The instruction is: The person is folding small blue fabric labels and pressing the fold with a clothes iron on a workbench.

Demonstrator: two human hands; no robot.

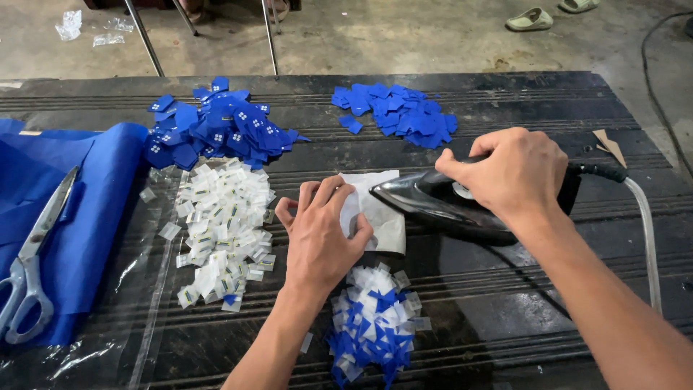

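Nearest the camera lies a heap of mixed white and blue pieces, just below the left hand. That hand rests palm down with its fingers spread flat, pressing the left edge of a white cloth sheet; it pins the sheet rather than gripping it. The sheet lies between the two hands, its left part under the fingertips and its right part under the nose of a black iron. The right hand is closed around the iron's handle, fingers wrapped over the top, and the pointed tip of the soleplate sits on the sheet, close to the left fingertips but apart from them.

The sheet is roughly square, pale and slightly creased. The iron is glossy black with a dark cable and a clear hose trailing off to the right.

All of this sits on a dark ribbed table. To the left are a pile of small white labels, a pile of blue patches with white marks behind it, folded blue fabric and scissors lying on the fabric. A second pile of plain blue squares lies at the far edge. Beyond the table are a concrete floor, metal legs and a pair of pale sandals.
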